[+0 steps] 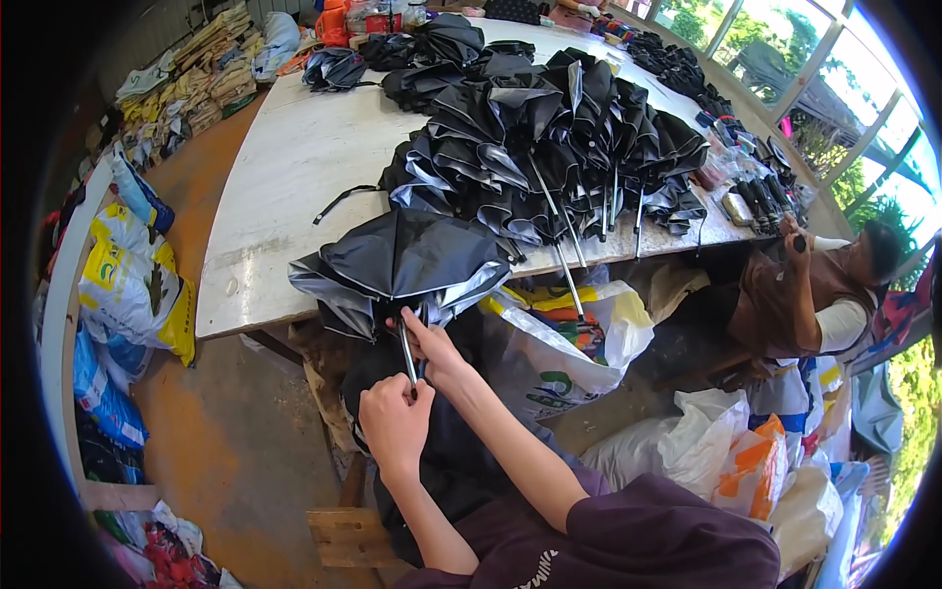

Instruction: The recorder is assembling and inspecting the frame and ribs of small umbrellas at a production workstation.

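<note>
A black folding umbrella (402,253) with a silver lining lies half-spread against the near edge of the white table. Its metal shaft (405,351) points down toward me. My left hand (395,422) is closed in a fist around the lower end of the shaft; the handle, if there is one, is hidden inside it. Higher up, my right hand (430,349) has its fingers closed on the shaft just below the canopy. Beyond it, a heap of similar black umbrellas (510,128) covers the table, with several bare shafts jutting over the edge.
The white table (257,236) curves away to the far left. Below its edge hangs a plastic sack (579,358). To the right, another person (810,285) works at the table. Stuffed sacks (677,442) stand at right, more bags (132,285) at left. A wooden stool (348,537) is beside me.
</note>
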Demonstrator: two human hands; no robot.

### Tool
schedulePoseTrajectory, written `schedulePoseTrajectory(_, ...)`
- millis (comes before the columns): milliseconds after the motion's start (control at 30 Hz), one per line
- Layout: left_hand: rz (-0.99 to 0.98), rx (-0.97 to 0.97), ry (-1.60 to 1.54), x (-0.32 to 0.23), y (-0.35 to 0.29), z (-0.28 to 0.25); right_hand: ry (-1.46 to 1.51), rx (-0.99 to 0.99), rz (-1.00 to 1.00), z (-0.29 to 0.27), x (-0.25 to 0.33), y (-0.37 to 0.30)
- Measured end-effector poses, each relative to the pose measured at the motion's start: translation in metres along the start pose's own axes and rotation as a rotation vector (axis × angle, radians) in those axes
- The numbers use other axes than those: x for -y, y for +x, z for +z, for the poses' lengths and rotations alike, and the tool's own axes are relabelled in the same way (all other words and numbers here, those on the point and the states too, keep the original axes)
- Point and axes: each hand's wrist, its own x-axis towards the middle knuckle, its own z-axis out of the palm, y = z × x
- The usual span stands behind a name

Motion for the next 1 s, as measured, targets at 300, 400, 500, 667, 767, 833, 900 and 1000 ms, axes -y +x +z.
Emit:
schedulePoseTrajectory(300, -0.013, 0.203, -0.02, -0.024, -0.012, -0.043, -0.006, 0.104, 0.013, -0.006, 0.016, 0.005)
schedulePoseTrajectory(400, 0.057, 0.189, 0.0, -0.029, -0.017, -0.049, -0.04, 0.09, 0.015, -0.002, 0.022, 0.0)
schedulePoseTrajectory(500, 0.014, 0.236, 0.009, -0.035, -0.018, -0.056, -0.051, 0.09, 0.017, 0.001, 0.022, -0.004)
schedulePoseTrajectory(667, -0.034, 0.297, 0.001, -0.038, -0.016, -0.058, -0.069, 0.092, -0.002, 0.001, 0.02, -0.007)
schedulePoseTrajectory(767, -0.036, 0.307, -0.02, -0.037, -0.016, -0.056, -0.079, 0.094, -0.026, -0.001, 0.022, -0.009)
schedulePoseTrajectory(833, -0.04, 0.307, -0.029, -0.036, -0.015, -0.056, -0.117, 0.105, -0.035, 0.001, 0.022, -0.014)
schedulePoseTrajectory(900, -0.044, 0.307, -0.039, -0.035, -0.015, -0.056, -0.155, 0.118, -0.044, 0.002, 0.023, -0.019)
schedulePoseTrajectory(1000, -0.041, 0.314, -0.049, -0.033, -0.015, -0.056, -0.15, 0.134, -0.023, 0.003, 0.027, -0.027)
